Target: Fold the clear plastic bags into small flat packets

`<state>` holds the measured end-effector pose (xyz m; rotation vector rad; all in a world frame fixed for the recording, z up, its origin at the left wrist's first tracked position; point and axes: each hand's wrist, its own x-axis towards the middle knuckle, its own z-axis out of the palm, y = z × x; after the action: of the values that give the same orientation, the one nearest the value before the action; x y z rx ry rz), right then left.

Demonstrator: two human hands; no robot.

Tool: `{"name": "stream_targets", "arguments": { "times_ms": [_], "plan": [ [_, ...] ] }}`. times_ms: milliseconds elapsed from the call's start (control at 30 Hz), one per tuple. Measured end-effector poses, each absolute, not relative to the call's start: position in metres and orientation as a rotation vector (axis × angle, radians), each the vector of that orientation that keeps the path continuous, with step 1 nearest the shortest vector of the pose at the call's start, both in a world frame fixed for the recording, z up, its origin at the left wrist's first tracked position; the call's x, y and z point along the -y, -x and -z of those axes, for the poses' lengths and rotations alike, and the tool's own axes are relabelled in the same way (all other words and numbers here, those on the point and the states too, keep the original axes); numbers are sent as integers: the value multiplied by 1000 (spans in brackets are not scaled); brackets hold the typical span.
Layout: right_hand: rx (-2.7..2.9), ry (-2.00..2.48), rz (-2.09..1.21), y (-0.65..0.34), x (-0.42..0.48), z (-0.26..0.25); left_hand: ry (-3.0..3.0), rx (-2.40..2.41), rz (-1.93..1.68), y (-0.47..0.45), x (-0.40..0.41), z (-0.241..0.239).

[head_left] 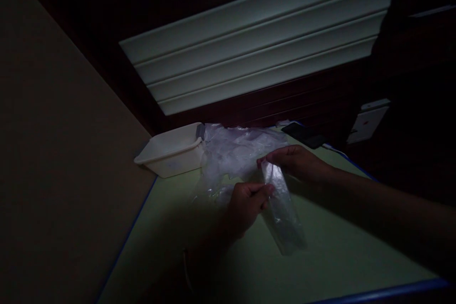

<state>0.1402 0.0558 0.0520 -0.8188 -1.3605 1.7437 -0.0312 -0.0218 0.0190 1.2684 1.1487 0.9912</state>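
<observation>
A clear plastic bag (285,223), long and narrow, hangs slanting between my two hands over the table. My right hand (294,161) pinches its upper end between thumb and fingers. Lower down, my left hand (249,204) is closed on the bag's left edge, thumb on top. Just beyond my hands lies a loose heap of clear plastic bags (235,149), spread toward the back of the table. The light is dim, so whether the bag's mouth is parted cannot be made out.
A white plastic bin (178,164) with grey handles stands at the back left, beside the wall (71,128). A dark flat object (304,135) lies at the back right. The pale green table (338,256) has blue edging. Behind it rises a dark panel with pale slats (263,38).
</observation>
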Motion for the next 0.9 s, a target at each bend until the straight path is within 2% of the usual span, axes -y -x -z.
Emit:
{"name": "stream_targets", "arguments": {
  "times_ms": [167, 400, 533, 800, 900],
  "plan": [
    [1042, 769, -1697, -148, -62, -49, -1312, -1180, -971, 31, 23, -15],
    [1204, 639, -2076, -140, -40, -37, -1436, -1207, -954, 32, 23, -18],
    [1131, 685, -2162, -133, -32, -41, -1490, -1222, -920, 30, 25, -19],
    [879, 742, -1927, -138, -51, -49, -1431, -1224, -903, 29, 27, -13],
    [947, 704, -1922, -143, -53, -40, -1408, -1234, -927, 32, 24, -13]
  ]
}}
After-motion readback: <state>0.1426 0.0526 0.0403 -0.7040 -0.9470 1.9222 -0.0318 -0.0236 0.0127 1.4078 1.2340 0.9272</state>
